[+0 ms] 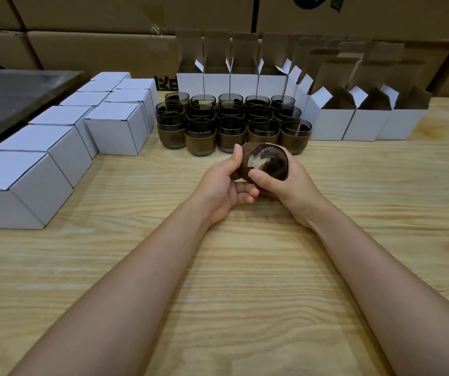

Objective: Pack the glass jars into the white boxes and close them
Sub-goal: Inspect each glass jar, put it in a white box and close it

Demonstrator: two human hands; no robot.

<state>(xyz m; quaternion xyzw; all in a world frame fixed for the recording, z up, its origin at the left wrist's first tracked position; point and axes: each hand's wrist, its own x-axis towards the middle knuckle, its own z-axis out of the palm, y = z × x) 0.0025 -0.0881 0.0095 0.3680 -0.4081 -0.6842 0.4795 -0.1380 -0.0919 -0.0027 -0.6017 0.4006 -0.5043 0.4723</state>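
Wooden table fills the head view, pale grain, with brown cartons stacked along the back wall. A dark flat sheet lies at the far left edge, partly cut off.

Closed white boxes stand in two rows down the left side, flaps shut, touching each other. Open white boxes run along the back and curve down the right side, lids standing up, brown inside.

Jars sit between the two groups of boxes in a tight block, upright. They are dark glass with a brown band round the lower half. The front row is just beyond my hands.

I hold one jar in both hands, over the table just in front of the block. It is tipped on its side with one round end facing me. I can't tell whether that end is the mouth or the base.

My left hand grips the jar's left side, thumb on the brown band, fingers curled underneath. My right hand wraps the right side, thumb on the near edge of the round end, fingers behind and out of sight. Both forearms are bare and reach in from the bottom edge.
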